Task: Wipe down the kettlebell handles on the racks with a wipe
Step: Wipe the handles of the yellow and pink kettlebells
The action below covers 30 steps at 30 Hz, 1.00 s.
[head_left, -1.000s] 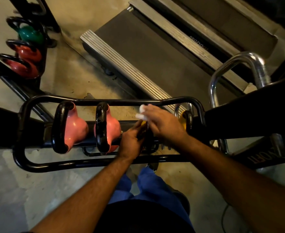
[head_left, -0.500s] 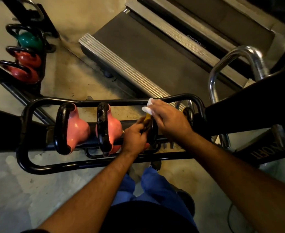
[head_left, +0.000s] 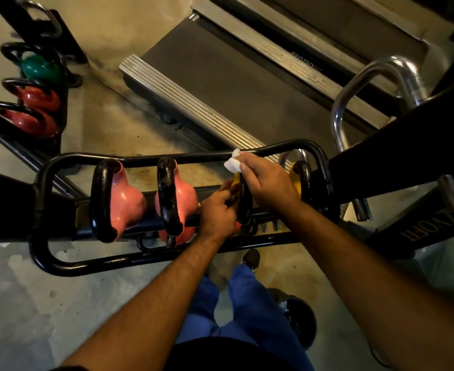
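We are in a gym. A black tubular rack (head_left: 60, 159) in front of us carries pink kettlebells (head_left: 125, 202) with black handles, and a second rack (head_left: 62, 103) off to the left holds red kettlebells (head_left: 37, 99) and a green kettlebell (head_left: 39, 66). Beyond them lies a treadmill (head_left: 220, 68) with ribbed metal side rails, beside a chromed machine bar (head_left: 354, 84), all on a bare concrete floor (head_left: 108, 113).

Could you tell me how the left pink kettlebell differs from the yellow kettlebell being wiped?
The left pink kettlebell stands untouched and fully visible; the yellow kettlebell is mostly hidden, steadied by the left hand while the right hand presses a wipe to it. Both share black handles and one rack.
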Available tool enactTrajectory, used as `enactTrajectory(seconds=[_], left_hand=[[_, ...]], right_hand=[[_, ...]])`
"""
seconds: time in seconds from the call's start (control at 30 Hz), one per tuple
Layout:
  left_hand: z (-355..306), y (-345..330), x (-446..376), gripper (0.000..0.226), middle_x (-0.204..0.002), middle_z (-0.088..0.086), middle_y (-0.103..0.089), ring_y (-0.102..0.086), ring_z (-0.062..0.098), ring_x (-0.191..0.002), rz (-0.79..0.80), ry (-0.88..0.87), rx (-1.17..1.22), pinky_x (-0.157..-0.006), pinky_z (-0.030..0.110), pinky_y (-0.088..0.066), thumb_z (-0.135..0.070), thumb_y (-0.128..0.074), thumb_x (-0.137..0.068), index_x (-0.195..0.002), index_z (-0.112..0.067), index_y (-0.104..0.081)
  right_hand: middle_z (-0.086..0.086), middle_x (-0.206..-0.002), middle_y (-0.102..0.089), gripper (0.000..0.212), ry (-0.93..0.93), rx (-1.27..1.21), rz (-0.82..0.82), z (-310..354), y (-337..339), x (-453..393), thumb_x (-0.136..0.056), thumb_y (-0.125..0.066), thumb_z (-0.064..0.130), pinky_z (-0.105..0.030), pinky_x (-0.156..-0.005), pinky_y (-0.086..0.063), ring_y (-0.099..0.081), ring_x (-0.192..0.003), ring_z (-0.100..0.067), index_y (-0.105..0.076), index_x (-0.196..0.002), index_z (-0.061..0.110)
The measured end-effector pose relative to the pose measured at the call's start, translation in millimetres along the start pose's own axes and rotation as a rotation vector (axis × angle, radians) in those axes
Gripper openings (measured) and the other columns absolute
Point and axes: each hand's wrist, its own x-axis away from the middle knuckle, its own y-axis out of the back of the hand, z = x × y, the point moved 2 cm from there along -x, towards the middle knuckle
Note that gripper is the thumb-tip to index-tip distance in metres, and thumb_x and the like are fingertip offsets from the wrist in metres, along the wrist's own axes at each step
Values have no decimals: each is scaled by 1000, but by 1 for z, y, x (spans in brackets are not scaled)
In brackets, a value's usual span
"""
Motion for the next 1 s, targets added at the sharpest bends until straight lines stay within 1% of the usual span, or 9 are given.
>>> enactTrajectory(seconds=[0.07, 0.23, 0.4, 0.5, 0.57, 0.7, 0.8, 0.9, 1.0], left_hand=[[2, -1, -2, 33, -119, -28, -55, -56, -21, -100, -14, -14, -9, -83, 4, -46, -5, -61, -93, -123, -18, -65], [10, -3, 4, 20, -97, -3, -70, -67, 10, -92, -83, 17, 90, -80, 27, -53, -12, -61, -89, -107, -12, -69], [1, -6, -10, 23, -106, -3, -73, -68, 9, -97, -85, 1, -61, -81, 17, -53, -12, -66, -90, -112, -14, -73], [7, -3, -6, 8, -82, -7, -71, -68, 8, -78, -85, 65, -61, -69, 25, -55, -17, -66, -90, -94, -22, -71], [7, -3, 1, 8, -74, -14, -65, -63, 0, -71, -95, 56, -62, -64, 13, -49, -16, -66, -91, -92, -23, -68], [-2, -6, -1, 21, -87, -14, -67, -60, -7, -75, -114, 13, -132, -64, -2, -38, -18, -67, -90, -111, -16, -72], [1, -8, -8, 25, -96, -11, -70, -63, 0, -89, -115, 47, -166, -71, 4, -43, -16, -65, -90, -114, -20, -72], [6, -8, -6, 12, -81, -11, -69, -61, 1, -79, -122, 77, -54, -70, 19, -49, -22, -68, -85, -95, -26, -74], [6, -7, -1, 23, -92, -7, -73, -61, -6, -80, -119, 16, -94, -69, 4, -45, -17, -65, -88, -109, -20, -74]], right_hand=[[3, -119, -68, 30, -77, -104, -62, 2, -3, -1, -104, -45, 28, -41, -96, -52, -61, -107, -10, -65, -126, 22], [-1, -148, -54, 36, 284, 106, 103, 5, -1, 28, -103, -45, 33, -23, -116, -32, -39, -144, -13, -67, -129, 20], [-4, -140, -62, 34, 172, 142, 10, -4, 17, 5, -101, -49, 27, -40, -109, -45, -53, -133, -17, -70, -125, 15], [-6, -147, -54, 38, 294, 170, 107, 4, 2, 23, -102, -44, 31, -42, -118, -36, -40, -145, -23, -68, -128, 18], [-7, -151, -51, 38, 355, 174, 149, 1, 4, 39, -103, -42, 31, -41, -118, -34, -34, -148, -24, -66, -129, 19], [-8, -142, -60, 35, 443, 263, 49, -10, 16, 31, -103, -46, 26, -40, -114, -41, -48, -139, -24, -69, -125, 13], [-9, -129, -68, 32, 387, 258, -36, -5, 16, 11, -99, -50, 21, -45, -104, -50, -61, -125, -25, -71, -119, 7], [-10, -128, -67, 28, 519, 241, 0, -2, 7, 27, -102, -52, 22, -47, -109, -45, -56, -131, -27, -72, -114, 6], [-12, -135, -64, 28, 672, 267, 88, -13, 6, 53, -100, -55, 15, -46, -114, -41, -47, -140, -29, -70, -122, 8]])
